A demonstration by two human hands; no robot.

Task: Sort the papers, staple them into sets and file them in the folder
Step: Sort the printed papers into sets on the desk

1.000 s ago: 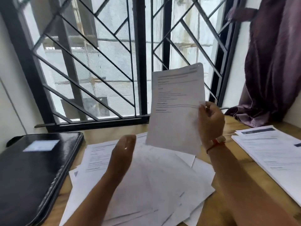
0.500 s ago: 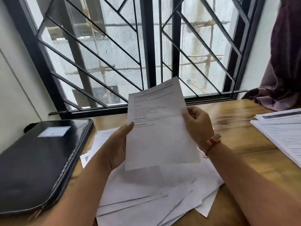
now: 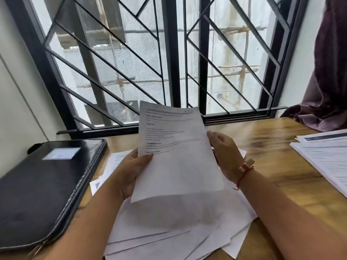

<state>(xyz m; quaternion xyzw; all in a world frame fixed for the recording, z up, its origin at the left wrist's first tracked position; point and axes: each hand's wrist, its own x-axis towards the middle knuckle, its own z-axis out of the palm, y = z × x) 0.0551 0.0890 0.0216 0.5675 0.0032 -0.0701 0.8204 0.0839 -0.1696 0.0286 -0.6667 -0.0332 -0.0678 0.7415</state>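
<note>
A printed white sheet [image 3: 176, 152] is held upright in front of me, above the table. My left hand [image 3: 131, 171] grips its left edge, thumb on the front. My right hand [image 3: 225, 156] holds the right edge, fingers curled behind the paper. Beneath the sheet a loose, fanned pile of white papers [image 3: 169, 237] lies on the wooden table [image 3: 266, 147]. A black zipped folder [image 3: 43, 186] lies shut at the left. A second, neater stack of printed papers [image 3: 323, 156] sits at the right edge. No stapler is in view.
A barred window [image 3: 169, 62] runs along the far side of the table. A dark purple curtain [image 3: 326, 81] hangs at the right, its hem resting on the table corner. A white wall stands at the left.
My left hand came up from above the pile and took the sheet's left edge. The sheet came lower and nearer to me, now held by both hands. The view shifted right.
</note>
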